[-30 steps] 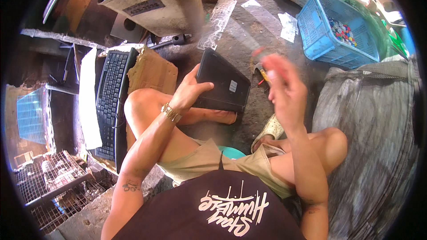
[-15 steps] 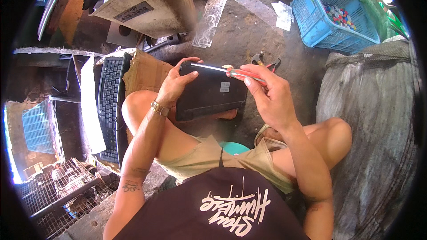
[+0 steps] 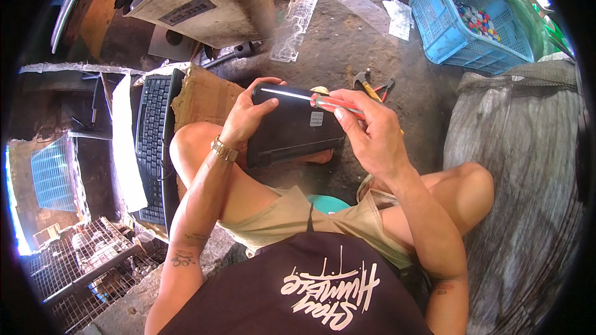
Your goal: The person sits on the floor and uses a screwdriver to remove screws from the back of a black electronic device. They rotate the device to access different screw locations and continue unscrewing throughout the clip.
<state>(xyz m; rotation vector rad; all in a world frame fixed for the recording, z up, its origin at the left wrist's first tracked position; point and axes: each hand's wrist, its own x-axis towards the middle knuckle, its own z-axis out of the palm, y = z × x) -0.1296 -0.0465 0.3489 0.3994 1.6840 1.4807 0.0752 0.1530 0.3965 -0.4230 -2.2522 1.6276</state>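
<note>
A black flat plastic device (image 3: 279, 129) with a small pale label lies tilted above my lap; I cannot tell its exact kind. My left hand (image 3: 245, 113) grips its far left corner, thumb on top and fingers round the edge. In my right hand (image 3: 375, 133) is a screwdriver (image 3: 335, 105) with a translucent red handle, pinched between thumb and fingers. Its long bright shaft runs left along the device's far edge, toward my left hand. The tip's exact contact is too small to make out.
A hammer (image 3: 366, 85) and red-handled pliers (image 3: 387, 90) lie on the floor beyond my right hand. A black keyboard (image 3: 154, 130) stands at left beside cardboard. Far right is a blue crate (image 3: 434, 40) with bottle caps; a grey sack (image 3: 509, 180) lies nearer. Clear sheets (image 3: 297, 22) lie ahead.
My right hand and the screwdriver handle have shifted slightly left, and more of the hammer shows. My left hand keeps its grip on the device.
</note>
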